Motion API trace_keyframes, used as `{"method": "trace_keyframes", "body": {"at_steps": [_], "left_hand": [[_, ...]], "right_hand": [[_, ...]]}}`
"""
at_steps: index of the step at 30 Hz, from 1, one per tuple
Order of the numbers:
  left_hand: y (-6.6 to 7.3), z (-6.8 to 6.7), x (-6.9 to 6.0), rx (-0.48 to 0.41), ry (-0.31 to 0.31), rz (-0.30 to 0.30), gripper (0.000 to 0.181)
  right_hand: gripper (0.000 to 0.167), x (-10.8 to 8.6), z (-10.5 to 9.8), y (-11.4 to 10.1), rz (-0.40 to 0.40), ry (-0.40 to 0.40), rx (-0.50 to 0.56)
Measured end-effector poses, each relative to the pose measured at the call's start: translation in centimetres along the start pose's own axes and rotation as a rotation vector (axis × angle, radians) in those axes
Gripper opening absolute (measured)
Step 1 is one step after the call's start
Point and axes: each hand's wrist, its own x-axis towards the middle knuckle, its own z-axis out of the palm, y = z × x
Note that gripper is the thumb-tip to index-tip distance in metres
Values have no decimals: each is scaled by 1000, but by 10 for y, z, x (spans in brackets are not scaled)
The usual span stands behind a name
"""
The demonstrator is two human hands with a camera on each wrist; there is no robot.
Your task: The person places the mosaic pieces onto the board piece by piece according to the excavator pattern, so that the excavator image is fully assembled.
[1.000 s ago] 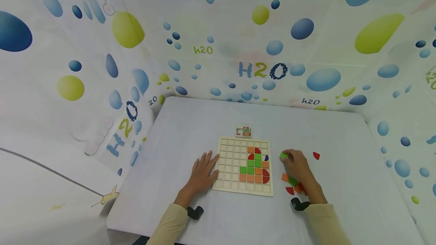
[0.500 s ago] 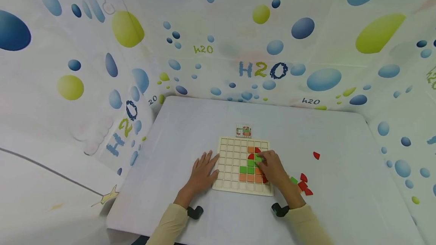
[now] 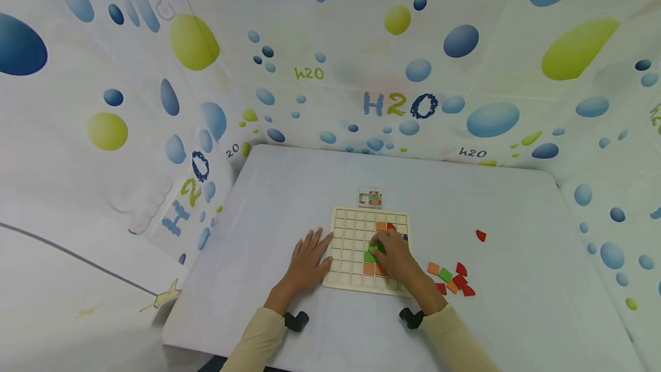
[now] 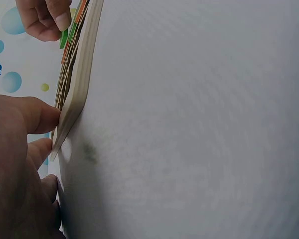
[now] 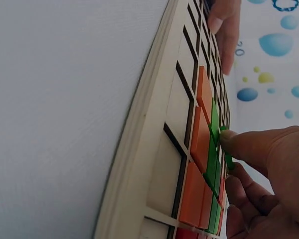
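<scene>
A wooden grid board lies on the table, with orange, green and red tiles set in cells on its right side. My right hand is over these tiles. Between thumb and fingers it pinches a green tile, seen edge-on in the right wrist view and also in the left wrist view. Some placed tiles are hidden under this hand. My left hand rests flat on the table with fingers spread. Its thumb and index fingertip touch the board's left edge.
A small pattern card lies just beyond the board's far edge. Right of the board is a loose cluster of red, orange and green pieces, including a green square. One red quarter-round piece lies apart, farther back.
My right hand picked up a green tile from right of the board and carried it left over the grid. The left hand stayed at the board's edge.
</scene>
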Motion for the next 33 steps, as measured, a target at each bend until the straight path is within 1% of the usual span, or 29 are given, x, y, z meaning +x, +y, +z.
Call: {"method": "trace_keyframes", "body": {"at_steps": [4, 9, 20, 28, 33], "left_hand": [[0, 1, 0, -9, 4, 2, 62], [-1, 2, 1, -13, 4, 0, 63], [1, 0, 0, -8, 3, -4, 62], [0, 0, 0, -10, 5, 1, 62], [-1, 0, 1, 1, 3, 1, 62]], "right_hand": [[6, 2, 1, -1, -29, -5, -27], [6, 1, 1, -3, -57, -10, -37], [7, 1, 3, -4, -68, 4, -56], [8, 1, 3, -4, -96, 21, -88], [7, 2, 0, -5, -88, 14, -107]]}}
